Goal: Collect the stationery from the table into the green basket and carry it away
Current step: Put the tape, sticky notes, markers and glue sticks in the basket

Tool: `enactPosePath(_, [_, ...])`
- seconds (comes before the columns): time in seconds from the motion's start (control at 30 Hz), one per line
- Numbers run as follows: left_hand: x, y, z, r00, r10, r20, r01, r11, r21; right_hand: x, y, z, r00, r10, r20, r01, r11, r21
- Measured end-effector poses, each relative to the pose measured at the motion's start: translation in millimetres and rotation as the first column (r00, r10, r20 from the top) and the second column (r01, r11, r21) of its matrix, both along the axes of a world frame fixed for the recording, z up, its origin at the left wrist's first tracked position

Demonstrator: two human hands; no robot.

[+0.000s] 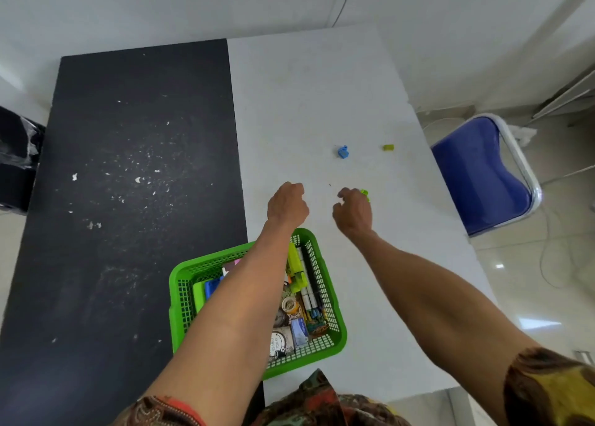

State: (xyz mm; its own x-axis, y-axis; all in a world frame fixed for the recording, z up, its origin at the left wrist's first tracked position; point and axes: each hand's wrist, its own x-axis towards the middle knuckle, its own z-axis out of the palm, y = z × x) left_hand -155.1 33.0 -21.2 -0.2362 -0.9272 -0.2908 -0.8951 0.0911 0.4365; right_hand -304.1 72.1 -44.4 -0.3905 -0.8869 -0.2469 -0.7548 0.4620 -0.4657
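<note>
The green basket (180, 284) is a rectangular plastic tray w/ lattice walls. It sits at the near edge of the table (322, 87), straddling the seam btwn the black half and the white half. Inside it are a yellow-green highlighter (297, 264), a row of pens (309, 288), a tape roll (289, 305), a small blue box (300, 330) and other bits too jumbled to name. Three small items are outside it on the white half. A blue piece (343, 152) and a yellow-green piece (388, 147) lie well apart from the basket, farther back. A bright green piece (364, 194) is at the person's right hand (352, 211). Both arms reach fwd, bare to above the elbow. The left forearm crosses right over the basket, hiding its middle. The left hand (287, 204) is just past the far rim, back up, fingers curled under into a fist; can't tell if anything's inside. The right hand is beside it, near but not touching, over the white top. Its thumb and forefinger are hooked and slightly apart, and its outer fingers look curled on the green piece, which pokes out at the far edge. A blue chair (476, 174) stands to the right.
</note>
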Motion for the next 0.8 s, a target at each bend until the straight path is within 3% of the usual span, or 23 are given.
enactPosePath(0.13, [-18,-15,-21,0.999,-0.019,0.035,0.017,0.998,0.067,-42,-19,-26,0.994,0.023,-0.104,-0.009,0.991,0.134])
enactPosePath(0.3, [-31,-24,-43,0.997,-0.030,0.067,0.022,0.993,0.119,-70,-32,-56,0.990,0.108,-0.085,-0.083,0.963,0.255])
enactPosePath(0.47, [-35,-23,-54,0.995,-0.035,0.097,0.021,0.989,0.146,-75,-35,-68,0.981,0.121,-0.153,-0.094,0.981,0.170])
enactPosePath(0.8, [-5,-13,-13,0.994,0.010,0.107,-0.019,0.997,0.079,-49,-16,-36,0.993,0.067,-0.101,-0.064,0.997,0.031])
